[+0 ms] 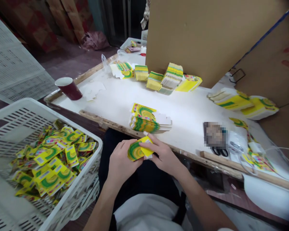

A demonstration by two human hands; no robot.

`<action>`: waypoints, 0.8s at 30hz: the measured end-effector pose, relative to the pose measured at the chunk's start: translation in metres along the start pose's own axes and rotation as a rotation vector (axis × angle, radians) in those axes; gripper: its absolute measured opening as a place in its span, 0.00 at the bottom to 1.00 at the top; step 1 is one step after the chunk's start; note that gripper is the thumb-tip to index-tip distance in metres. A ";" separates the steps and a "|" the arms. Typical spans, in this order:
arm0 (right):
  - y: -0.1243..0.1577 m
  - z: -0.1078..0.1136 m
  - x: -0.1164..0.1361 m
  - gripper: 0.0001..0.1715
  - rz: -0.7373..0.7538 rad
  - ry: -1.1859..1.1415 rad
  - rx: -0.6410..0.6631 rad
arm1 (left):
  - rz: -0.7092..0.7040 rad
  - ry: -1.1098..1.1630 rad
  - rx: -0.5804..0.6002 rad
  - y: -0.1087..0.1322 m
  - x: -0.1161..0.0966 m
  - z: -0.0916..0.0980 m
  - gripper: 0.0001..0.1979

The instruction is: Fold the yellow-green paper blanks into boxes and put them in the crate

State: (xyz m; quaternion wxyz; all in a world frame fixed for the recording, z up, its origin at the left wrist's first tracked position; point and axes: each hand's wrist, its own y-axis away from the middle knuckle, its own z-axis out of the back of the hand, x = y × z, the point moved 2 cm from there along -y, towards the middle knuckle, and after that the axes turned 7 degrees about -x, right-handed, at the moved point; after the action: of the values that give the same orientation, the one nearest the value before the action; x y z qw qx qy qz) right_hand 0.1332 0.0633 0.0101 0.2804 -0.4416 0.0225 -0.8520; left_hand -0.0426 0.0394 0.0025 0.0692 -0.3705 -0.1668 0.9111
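Observation:
Between my two hands, just over my lap, is a small yellow-and-green cardboard box (136, 151). My left hand (121, 157) is closed round its left side. At its right end my right hand (162, 155) pinches the yellow flap, with the fingers closed on it. Right in front of my hands, a stack of flattened printed boxes (144, 118) lies at the table's near edge, white tabs pointing right. On my left, a white plastic basket (26, 107) holds many small yellow-and-green sachets (50, 154).
Bundles of flat cartons (155, 80) stand along the back of the white table (115, 102), before a large cardboard sheet (195, 35). A maroon cup (69, 89) is at the left edge. Scissors (220, 151), a wooden strip (221, 162) and more cartons (233, 99) lie to the right.

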 end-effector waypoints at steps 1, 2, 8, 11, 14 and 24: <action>-0.001 0.006 -0.001 0.21 0.015 -0.022 0.033 | -0.007 0.014 0.014 0.000 -0.001 0.000 0.21; -0.001 0.012 -0.001 0.20 0.030 -0.046 0.081 | -0.021 0.021 0.025 0.000 -0.003 -0.001 0.21; 0.003 0.013 -0.002 0.25 -0.019 -0.074 0.073 | -0.069 0.032 -0.016 -0.004 -0.018 -0.005 0.20; 0.006 0.001 -0.001 0.25 -0.069 -0.017 -0.081 | -0.043 0.015 -0.010 -0.006 -0.016 -0.006 0.21; 0.004 0.000 -0.001 0.20 -0.015 -0.065 -0.018 | -0.029 0.037 0.006 -0.006 -0.009 -0.006 0.21; 0.004 0.000 -0.011 0.18 -0.079 -0.202 -0.026 | -0.028 0.027 0.055 -0.007 -0.005 -0.006 0.21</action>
State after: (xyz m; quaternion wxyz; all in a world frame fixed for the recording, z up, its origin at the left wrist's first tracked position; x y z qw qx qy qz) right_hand 0.1400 0.0657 0.0011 0.2417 -0.5296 -0.0123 -0.8130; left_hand -0.0350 0.0461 0.0037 0.0945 -0.3783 -0.1459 0.9092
